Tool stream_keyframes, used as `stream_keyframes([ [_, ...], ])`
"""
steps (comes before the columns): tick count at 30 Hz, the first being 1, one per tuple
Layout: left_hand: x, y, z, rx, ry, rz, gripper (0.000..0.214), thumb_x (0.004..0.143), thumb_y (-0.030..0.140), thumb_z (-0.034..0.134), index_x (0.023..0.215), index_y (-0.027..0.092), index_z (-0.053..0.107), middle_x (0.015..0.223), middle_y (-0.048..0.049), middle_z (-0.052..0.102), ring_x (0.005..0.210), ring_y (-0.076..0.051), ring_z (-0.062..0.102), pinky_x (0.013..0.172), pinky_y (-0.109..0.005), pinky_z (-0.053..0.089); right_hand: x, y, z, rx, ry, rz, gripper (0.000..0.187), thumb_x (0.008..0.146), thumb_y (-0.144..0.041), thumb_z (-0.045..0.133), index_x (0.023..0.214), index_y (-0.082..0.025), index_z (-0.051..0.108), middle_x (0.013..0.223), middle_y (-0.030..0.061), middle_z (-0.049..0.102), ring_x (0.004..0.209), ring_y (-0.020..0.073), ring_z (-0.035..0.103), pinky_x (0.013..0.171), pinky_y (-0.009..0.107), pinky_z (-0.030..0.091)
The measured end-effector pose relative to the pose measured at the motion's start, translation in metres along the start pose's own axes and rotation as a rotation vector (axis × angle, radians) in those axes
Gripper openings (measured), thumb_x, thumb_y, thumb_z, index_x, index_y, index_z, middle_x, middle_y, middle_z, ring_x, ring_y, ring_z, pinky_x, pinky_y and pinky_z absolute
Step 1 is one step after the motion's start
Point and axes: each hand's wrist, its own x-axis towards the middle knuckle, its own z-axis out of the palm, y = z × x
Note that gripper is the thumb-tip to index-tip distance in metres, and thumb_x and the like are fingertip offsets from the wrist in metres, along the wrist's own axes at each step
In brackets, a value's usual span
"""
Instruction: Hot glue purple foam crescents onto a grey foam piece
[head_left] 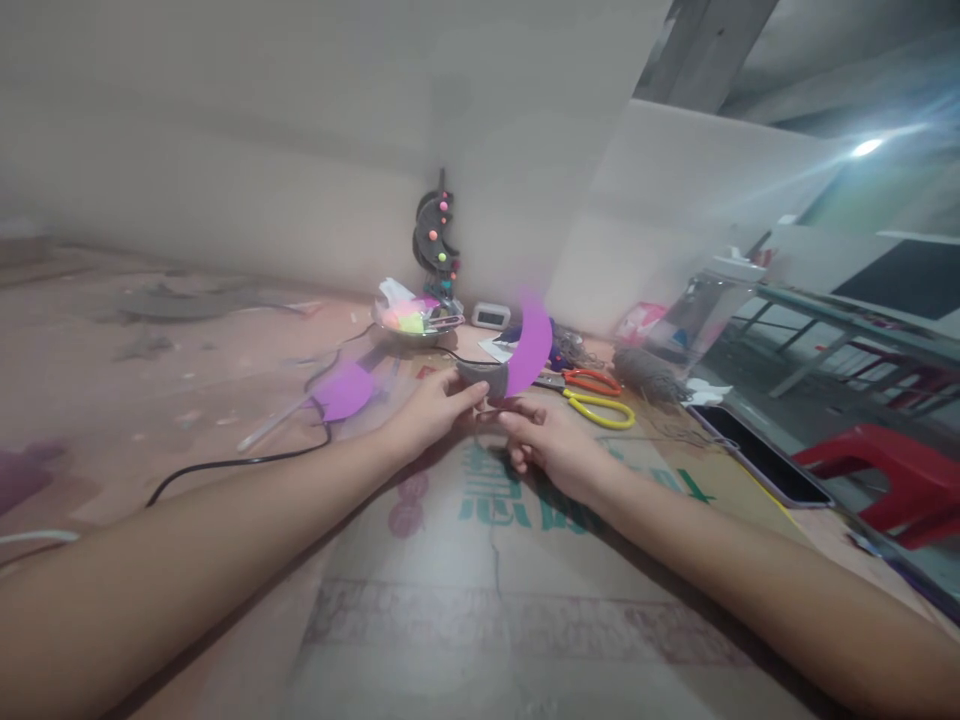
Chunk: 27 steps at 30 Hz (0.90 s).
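A purple crescent-shaped piece (531, 345) curves upward in front of me, its lower end wrapped in dark grey yarn (484, 376). My left hand (444, 408) grips the wrapped end between thumb and fingers. Close beside it, my right hand (551, 440) has its fingers pinched together at a thin strand of yarn just under the piece. Orange-handled scissors (592, 381) and yellow-handled scissors (600, 408) lie just beyond my right hand. Both hands are above a printed cardboard sheet (435, 620).
Behind stand a bowl (416, 335) of small items, a dark crescent decoration (435, 235) with coloured beads, and a small digital clock (491, 316). A grey yarn ball (643, 370), clear jar (709, 310) and phone (757, 455) lie right. A black cable (240, 461) runs left.
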Motion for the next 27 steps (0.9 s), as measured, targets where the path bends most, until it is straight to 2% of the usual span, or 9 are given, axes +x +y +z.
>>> stream_keyframes([
  [4,0.0,0.003,0.002,0.065,0.044,0.008,0.029,0.079,0.042,0.064,0.075,0.014,0.056,0.063,0.0026,0.053,0.054,-0.008,0.044,0.053,-0.022,0.033,0.0,0.003,0.01,0.129,0.017,0.037,0.035,0.071,-0.039,0.072,0.094,-0.015,0.062,0.061,-0.0031,0.059,0.047,0.0064,0.046,0.049,0.022,0.04],
  [7,-0.001,0.004,0.003,0.122,0.044,0.01,0.031,0.079,0.043,0.062,0.071,0.014,0.054,0.062,0.0025,0.054,0.054,-0.009,0.045,0.053,-0.022,0.035,0.0,0.005,0.012,-0.004,0.045,0.016,0.028,0.074,-0.042,0.068,0.084,-0.016,0.062,0.054,-0.0058,0.053,0.043,0.0056,0.043,0.044,0.02,0.033],
  [11,-0.001,0.001,0.003,0.135,0.011,0.029,0.03,0.081,0.042,0.06,0.071,0.014,0.054,0.063,0.0011,0.056,0.057,-0.01,0.05,0.056,-0.023,0.039,0.001,0.007,0.011,-0.237,0.038,-0.01,0.024,0.082,-0.041,0.058,0.081,-0.017,0.06,0.053,-0.0064,0.05,0.039,0.0055,0.038,0.039,0.02,0.026],
  [14,-0.001,-0.002,0.003,0.126,0.022,0.037,0.028,0.081,0.042,0.06,0.077,0.014,0.056,0.068,0.0001,0.059,0.059,-0.011,0.053,0.058,-0.023,0.042,-0.001,0.004,0.012,-0.357,0.025,-0.073,0.022,0.086,-0.038,0.052,0.08,-0.018,0.061,0.054,-0.0058,0.051,0.041,0.0066,0.038,0.042,0.021,0.029],
  [22,-0.002,0.002,0.004,0.2,0.012,0.053,0.023,0.082,0.038,0.057,0.081,0.015,0.056,0.067,0.0012,0.06,0.059,-0.012,0.054,0.058,-0.023,0.041,-0.012,-0.005,0.018,-0.737,0.008,-0.281,0.026,0.09,-0.026,0.048,0.071,-0.017,0.062,0.064,-0.0008,0.061,0.059,0.0111,0.052,0.057,0.023,0.038],
  [27,-0.003,0.001,0.006,0.253,0.003,0.034,0.02,0.081,0.034,0.057,0.077,0.016,0.054,0.065,0.0023,0.056,0.059,-0.011,0.053,0.058,-0.023,0.041,-0.017,-0.015,0.004,-0.974,-0.024,-0.417,0.022,0.091,-0.022,0.048,0.083,-0.018,0.068,0.075,0.0027,0.069,0.065,0.013,0.059,0.062,0.023,0.039],
])
